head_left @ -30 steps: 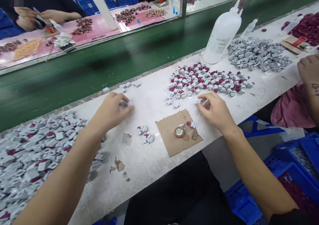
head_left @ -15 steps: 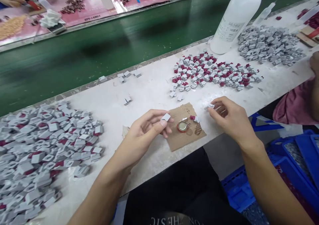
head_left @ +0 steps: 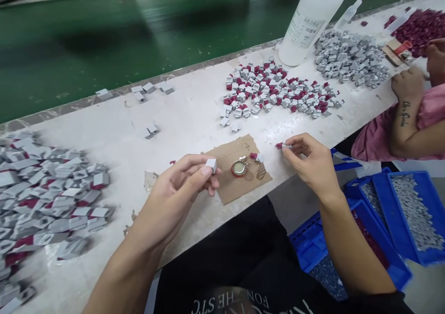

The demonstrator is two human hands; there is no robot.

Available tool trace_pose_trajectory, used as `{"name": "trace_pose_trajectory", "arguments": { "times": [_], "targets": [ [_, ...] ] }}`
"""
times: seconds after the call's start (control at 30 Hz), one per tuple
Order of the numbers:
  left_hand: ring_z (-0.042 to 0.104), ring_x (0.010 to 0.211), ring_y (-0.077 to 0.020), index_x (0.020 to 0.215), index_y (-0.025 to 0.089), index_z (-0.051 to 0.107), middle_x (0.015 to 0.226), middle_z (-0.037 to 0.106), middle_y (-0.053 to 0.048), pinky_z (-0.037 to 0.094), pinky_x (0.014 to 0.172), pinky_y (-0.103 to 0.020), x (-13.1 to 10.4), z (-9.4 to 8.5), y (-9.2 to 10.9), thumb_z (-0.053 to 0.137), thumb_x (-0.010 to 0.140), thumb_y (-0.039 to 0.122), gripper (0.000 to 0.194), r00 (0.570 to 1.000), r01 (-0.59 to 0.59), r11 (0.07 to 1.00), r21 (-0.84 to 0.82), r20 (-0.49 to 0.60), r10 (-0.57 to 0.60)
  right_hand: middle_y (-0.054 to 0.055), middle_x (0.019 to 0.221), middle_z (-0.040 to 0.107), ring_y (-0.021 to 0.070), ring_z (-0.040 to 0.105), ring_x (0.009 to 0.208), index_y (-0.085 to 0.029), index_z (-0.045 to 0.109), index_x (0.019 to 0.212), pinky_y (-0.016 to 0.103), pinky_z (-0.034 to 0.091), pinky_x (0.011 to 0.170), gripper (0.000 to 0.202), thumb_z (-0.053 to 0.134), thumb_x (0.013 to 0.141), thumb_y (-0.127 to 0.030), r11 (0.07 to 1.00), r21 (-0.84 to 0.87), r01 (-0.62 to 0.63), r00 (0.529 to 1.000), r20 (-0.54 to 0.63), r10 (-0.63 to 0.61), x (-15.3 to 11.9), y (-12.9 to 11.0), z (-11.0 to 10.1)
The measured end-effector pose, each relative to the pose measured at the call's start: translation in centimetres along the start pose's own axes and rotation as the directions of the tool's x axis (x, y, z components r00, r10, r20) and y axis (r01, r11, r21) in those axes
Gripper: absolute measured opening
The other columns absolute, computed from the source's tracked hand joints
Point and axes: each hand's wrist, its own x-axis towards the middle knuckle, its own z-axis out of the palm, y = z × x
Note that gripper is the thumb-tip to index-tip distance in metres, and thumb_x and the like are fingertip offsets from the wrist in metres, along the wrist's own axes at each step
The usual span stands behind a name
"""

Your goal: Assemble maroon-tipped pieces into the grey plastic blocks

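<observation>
My left hand (head_left: 184,184) pinches a small grey block (head_left: 211,165) between thumb and fingers, over the left edge of a brown cardboard piece (head_left: 229,190). In my right hand (head_left: 308,161) is a small grey and dark red piece (head_left: 283,146), held at the fingertips to the right of the cardboard. A round metal-rimmed container (head_left: 239,167) sits on the cardboard, with another grey and dark red piece (head_left: 257,157) beside it. Beyond my hands lies a pile of grey and dark red pieces (head_left: 274,91).
Large grey and red blocks (head_left: 59,198) cover the table's left. At the back stand a white bottle (head_left: 306,27) and a pile of grey parts (head_left: 351,57). Another person's hand (head_left: 408,89) is at the right, above blue crates (head_left: 399,212).
The view has shifted right, showing more of the other person and the crates. My right hand's piece now shows its dark red part. Both hands stay near the cardboard.
</observation>
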Motion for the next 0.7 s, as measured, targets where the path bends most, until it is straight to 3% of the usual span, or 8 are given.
{"name": "trace_pose_trajectory", "arguments": {
  "times": [0.2, 0.33, 0.53, 0.6, 0.7],
  "targets": [
    [0.070, 0.075, -0.0148, 0.115, 0.026, 0.091, 0.095, 0.080, -0.007, 0.060, 0.062, -0.021, -0.5, 0.2, -0.3, 0.092, 0.100, 0.041, 0.021, 0.995, 0.081, 0.996, -0.026, 0.065, -0.080, 0.007, 0.104, 0.083, 0.0254, 0.075, 0.088, -0.026, 0.079, 0.095, 0.044, 0.064, 0.084, 0.010, 0.080, 0.096, -0.036, 0.997, 0.037, 0.066, 0.998, 0.014, -0.067, -0.7, 0.4, -0.3],
    [0.072, 0.080, -0.0155, 0.122, 0.029, 0.090, 0.102, 0.081, -0.007, 0.061, 0.066, -0.021, -1.0, 0.0, -0.6, 0.090, 0.102, 0.040, 0.022, 0.995, 0.085, 0.996, 0.003, 0.049, -0.085, 0.008, 0.109, 0.083, 0.0251, 0.075, 0.090, -0.026, 0.078, 0.092, 0.043, 0.064, 0.084, 0.013, 0.079, 0.099, -0.036, 0.990, 0.012, 0.143, 0.989, 0.036, -0.143, -0.8, 0.3, -0.2],
    [0.074, 0.082, -0.0178, 0.127, 0.030, 0.090, 0.097, 0.081, -0.006, 0.064, 0.073, -0.027, -1.8, -0.3, -1.0, 0.086, 0.106, 0.046, 0.027, 0.999, 0.021, 0.990, 0.141, 0.029, -0.025, 0.007, 0.099, 0.080, 0.0254, 0.073, 0.087, -0.026, 0.074, 0.104, 0.041, 0.062, 0.078, 0.016, 0.079, 0.097, -0.040, 0.999, -0.046, 0.019, 0.999, -0.050, -0.022, -0.5, 0.2, 0.7],
    [0.076, 0.082, -0.0180, 0.130, 0.031, 0.088, 0.092, 0.081, -0.004, 0.066, 0.078, -0.029, -2.1, -0.2, -1.0, 0.089, 0.104, 0.043, 0.028, 1.000, -0.006, 0.981, 0.196, 0.023, 0.001, 0.009, 0.105, 0.081, 0.0250, 0.073, 0.087, -0.025, 0.077, 0.111, 0.042, 0.061, 0.079, 0.019, 0.077, 0.097, -0.038, 0.997, -0.076, 0.028, 0.999, -0.034, -0.030, -0.2, 0.0, 1.0],
    [0.081, 0.085, -0.0206, 0.117, 0.027, 0.087, 0.096, 0.085, -0.005, 0.071, 0.085, -0.034, -2.6, 0.4, -0.9, 0.096, 0.098, 0.037, 0.024, 1.000, -0.021, 0.983, 0.180, -0.014, 0.024, 0.009, 0.106, 0.081, 0.0242, 0.072, 0.084, -0.026, 0.081, 0.108, 0.044, 0.061, 0.081, 0.016, 0.074, 0.099, -0.037, 0.989, -0.132, 0.063, 0.998, -0.011, -0.065, 0.0, -0.4, 1.3]
  ]
}}
